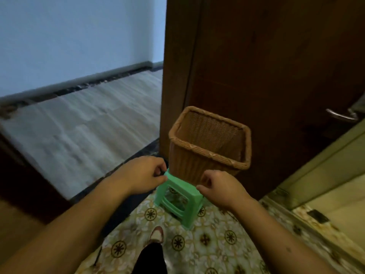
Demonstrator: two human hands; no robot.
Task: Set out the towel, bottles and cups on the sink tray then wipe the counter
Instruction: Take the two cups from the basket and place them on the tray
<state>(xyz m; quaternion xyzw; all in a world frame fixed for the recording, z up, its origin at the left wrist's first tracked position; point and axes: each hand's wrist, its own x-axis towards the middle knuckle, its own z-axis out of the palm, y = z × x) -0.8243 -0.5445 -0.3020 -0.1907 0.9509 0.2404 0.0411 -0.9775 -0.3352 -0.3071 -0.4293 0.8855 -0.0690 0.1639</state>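
Note:
No towel, bottle, cup, tray or counter shows in the head view. A small green plastic stool (177,196) stands on the patterned floor with an empty brown wicker basket (209,143) upright on its top. My left hand (142,175) is curled around the stool's left top corner. My right hand (221,187) is curled at the stool's right top edge, against the basket's base. Both forearms reach in from below.
A dark wooden door (276,66) with a metal handle (339,115) stands right behind the basket. A pale yellowish panel edge (325,165) runs along the right. The grey hallway floor (88,125) lies beyond a dark threshold at left. My foot (157,234) is just below the stool.

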